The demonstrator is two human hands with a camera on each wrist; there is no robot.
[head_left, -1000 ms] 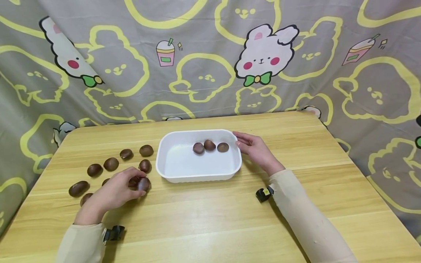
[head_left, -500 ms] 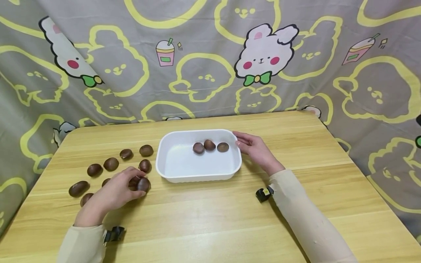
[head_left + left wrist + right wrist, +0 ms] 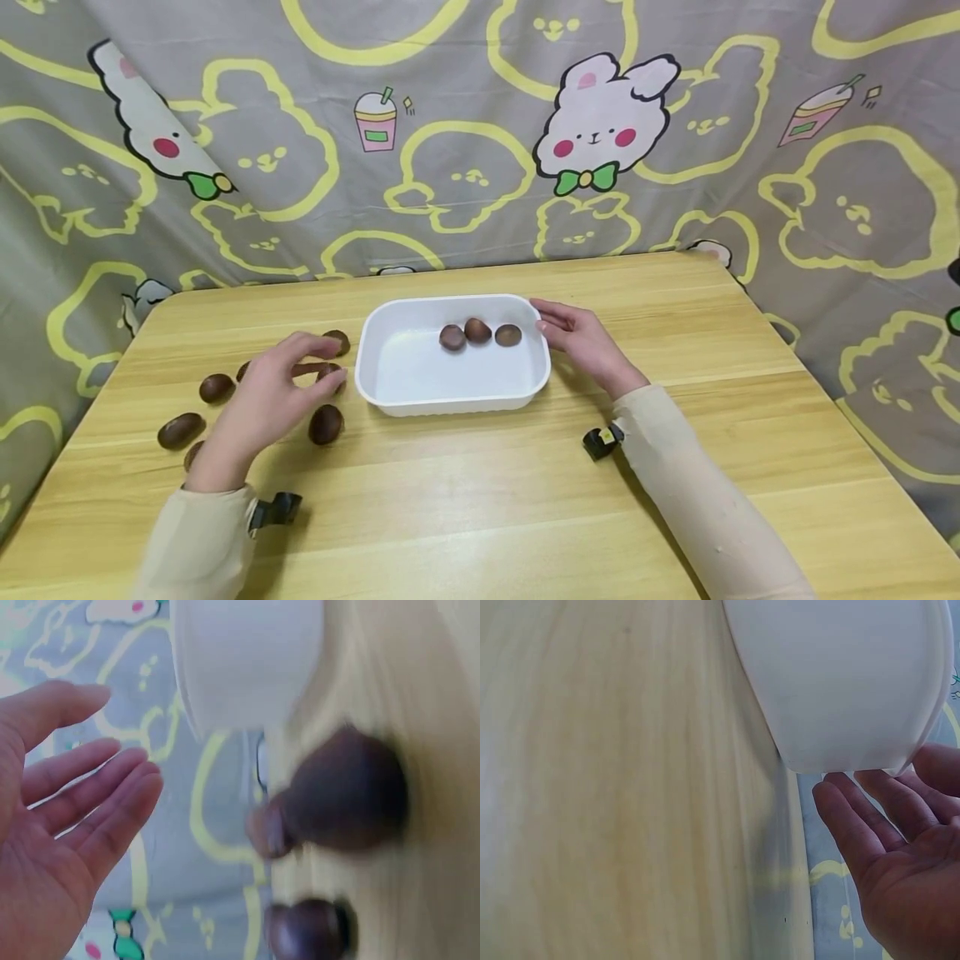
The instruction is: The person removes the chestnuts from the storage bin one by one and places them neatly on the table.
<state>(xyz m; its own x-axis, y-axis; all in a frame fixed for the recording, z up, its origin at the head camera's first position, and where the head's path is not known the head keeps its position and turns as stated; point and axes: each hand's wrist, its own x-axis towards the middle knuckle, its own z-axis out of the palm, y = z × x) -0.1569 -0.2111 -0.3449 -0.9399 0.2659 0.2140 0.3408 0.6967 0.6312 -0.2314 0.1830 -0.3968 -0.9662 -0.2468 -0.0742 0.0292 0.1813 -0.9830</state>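
My left hand [image 3: 262, 400] hovers over a group of brown chestnuts on the left, fingers spread from the thumb. In the left wrist view its palm and fingers [image 3: 105, 825] hold nothing. Just in front of it lies a chestnut [image 3: 326, 425]; another chestnut [image 3: 331, 377] shows partly between thumb and fingers, and a third chestnut [image 3: 337, 342] sits by the fingertips. The white plastic tray [image 3: 450, 407] stands at mid-table with three chestnuts [image 3: 477, 332] along its back right. My right hand [image 3: 588, 346] grips the tray's right end, thumb at the rim, fingers against the outer wall.
Farther left lie more chestnuts [image 3: 181, 431], some partly hidden by the left hand. The wooden table [image 3: 480, 508] ends at the back against a patterned curtain [image 3: 465, 183]. A small black device [image 3: 276, 510] is strapped to each wrist.
My left hand has come away from the front chestnut, rising and shifting back with its fingers wider apart. That chestnut stays on the table. The right hand and tray hold still.
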